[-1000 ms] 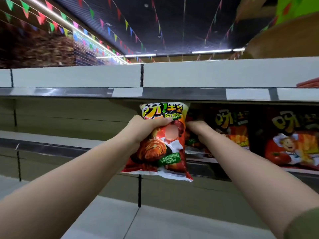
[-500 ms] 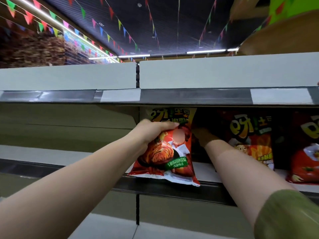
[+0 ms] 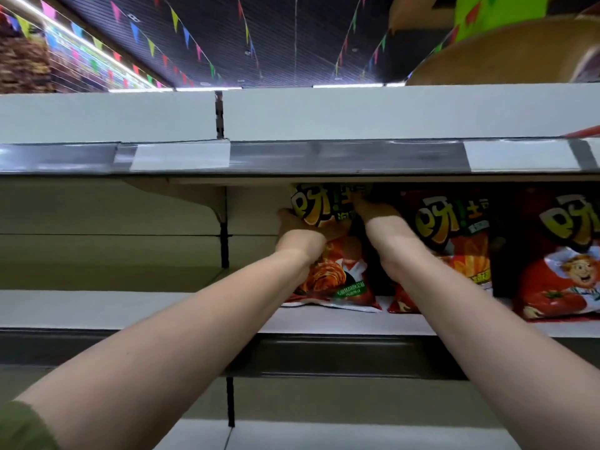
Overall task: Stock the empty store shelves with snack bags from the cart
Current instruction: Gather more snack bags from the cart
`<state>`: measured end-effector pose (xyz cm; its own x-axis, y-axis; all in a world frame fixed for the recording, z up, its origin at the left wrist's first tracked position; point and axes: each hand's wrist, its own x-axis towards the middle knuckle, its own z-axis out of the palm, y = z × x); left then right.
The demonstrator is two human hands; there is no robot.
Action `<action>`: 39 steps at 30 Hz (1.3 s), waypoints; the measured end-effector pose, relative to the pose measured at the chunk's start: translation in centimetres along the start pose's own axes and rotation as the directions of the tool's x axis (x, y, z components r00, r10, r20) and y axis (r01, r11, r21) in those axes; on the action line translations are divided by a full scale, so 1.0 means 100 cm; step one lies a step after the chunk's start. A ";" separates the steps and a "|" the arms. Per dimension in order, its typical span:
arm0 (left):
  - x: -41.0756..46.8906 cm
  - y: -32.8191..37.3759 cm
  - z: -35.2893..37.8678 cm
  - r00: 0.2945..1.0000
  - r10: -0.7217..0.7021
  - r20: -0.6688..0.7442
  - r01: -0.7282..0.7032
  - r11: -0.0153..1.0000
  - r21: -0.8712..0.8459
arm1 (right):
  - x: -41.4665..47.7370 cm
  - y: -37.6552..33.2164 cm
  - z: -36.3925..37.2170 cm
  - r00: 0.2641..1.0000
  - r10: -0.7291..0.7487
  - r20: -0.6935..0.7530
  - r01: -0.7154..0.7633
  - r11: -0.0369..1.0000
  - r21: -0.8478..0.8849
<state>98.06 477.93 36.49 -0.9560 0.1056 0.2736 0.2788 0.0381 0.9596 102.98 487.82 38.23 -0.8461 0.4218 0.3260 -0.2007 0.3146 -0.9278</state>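
Observation:
A red and orange snack bag (image 3: pixel 334 271) stands upright on the white shelf (image 3: pixel 162 308), its bottom edge resting on the board. My left hand (image 3: pixel 297 233) grips the bag's upper left side. At the bag's top right corner, under the upper shelf, my right hand (image 3: pixel 373 211) holds it. Two more bags of the same brand stand to the right: an orange one (image 3: pixel 454 235) right beside my right forearm and a red tomato one (image 3: pixel 558 264) farther right.
The upper shelf's grey price rail (image 3: pixel 324 157) with white label holders hangs low over the bags. A bracket and black upright (image 3: pixel 224 235) divide the shelf bays. Left of the held bag the shelf board is bare. Coloured pennants hang from the dark ceiling.
Both hands have pushed the bag from the shelf's front edge back onto the board and stood it upright. The view has moved closer and tilted upward.

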 end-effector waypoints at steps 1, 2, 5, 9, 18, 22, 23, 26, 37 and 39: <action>0.006 -0.002 0.006 1.000 0.025 0.000 -0.025 1.000 0.009 | 0.001 0.003 0.003 0.999 0.036 0.024 -0.034 0.998 -0.043; 0.006 -0.003 0.011 0.998 0.057 -0.005 -0.057 0.998 0.004 | 0.005 0.008 0.004 0.999 0.047 0.026 -0.044 0.995 -0.085; 0.008 -0.006 0.023 0.992 0.118 -0.049 -0.118 0.993 -0.002 | 0.009 0.015 0.007 1.000 -0.022 -0.011 0.022 0.997 -0.075; 0.021 -0.020 0.030 0.985 0.129 -0.113 -0.130 0.992 0.003 | 0.018 0.025 0.009 0.999 0.028 0.040 -0.024 0.996 -0.080; 0.025 -0.007 0.040 0.974 0.115 -0.194 -0.103 0.992 0.069 | 0.035 0.017 0.010 0.999 0.016 0.029 -0.010 0.979 -0.204; 0.016 -0.002 0.035 0.989 0.077 -0.125 -0.065 0.993 0.099 | 0.025 0.017 0.009 0.997 0.015 0.081 0.008 0.962 -0.274; 0.011 -0.002 0.033 0.995 0.053 -0.089 -0.040 0.990 0.137 | 0.023 0.018 0.008 0.997 -0.002 0.072 0.022 0.960 -0.280; 0.001 -0.005 0.024 0.996 -0.076 -0.050 0.085 0.970 0.227 | 0.005 0.015 0.000 0.994 -0.111 0.022 0.112 0.947 -0.300; -0.134 -0.007 -0.065 0.955 0.199 -0.221 -0.050 0.839 0.542 | -0.101 -0.011 0.042 0.796 -0.587 0.152 0.582 0.810 0.079; -0.159 -0.011 -0.097 0.950 0.193 -0.246 -0.042 0.858 0.512 | -0.117 -0.016 0.069 0.775 -0.600 0.197 0.585 0.800 0.132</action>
<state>112.07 466.53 31.77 -0.8766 -0.1370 0.4614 0.3258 0.5366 0.7784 109.82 476.54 34.68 -0.6330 -0.0292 0.7736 -0.7209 0.3867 -0.5752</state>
